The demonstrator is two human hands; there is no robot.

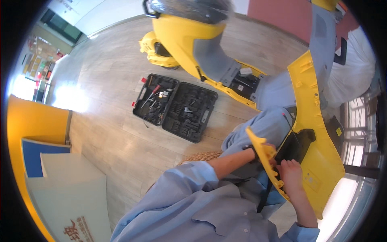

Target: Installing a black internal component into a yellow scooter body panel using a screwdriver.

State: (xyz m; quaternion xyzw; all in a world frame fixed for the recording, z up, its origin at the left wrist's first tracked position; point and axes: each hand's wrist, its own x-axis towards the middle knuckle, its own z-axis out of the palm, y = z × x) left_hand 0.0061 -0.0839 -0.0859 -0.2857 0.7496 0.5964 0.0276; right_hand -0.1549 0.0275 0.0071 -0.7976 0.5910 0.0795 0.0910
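The left hand (273, 162) is mostly hidden behind a narrow yellow panel (264, 157), and a dark band is worn at its wrist; whether anything is grasped by it cannot be told. The right hand (291, 174) is placed at the other side of the same panel, with its fingers bent in toward the gap; what is gripped by them, if anything, cannot be made out. The narrow yellow panel is held tilted in front of the wearer's body, and small tabs are seen along its edge. Beside it, to the right, a broad yellow panel (324, 153) is seen, and a black part (296, 146) is set between the 2 panels.

Farther ahead, a yellow and grey vehicle (175, 34) is stood on the wooden floor (121, 149); its front is partly wrapped in clear film, and dark parts are exposed in its uncovered compartment (244, 84). To the left of the compartment, a black tool case (204, 117) is laid flat with its 2 halves unfolded, and a red-handled screwdriver (156, 88) is kept in the left half. A woven seat (201, 156) is partly covered by the wearer's sleeve (177, 181).
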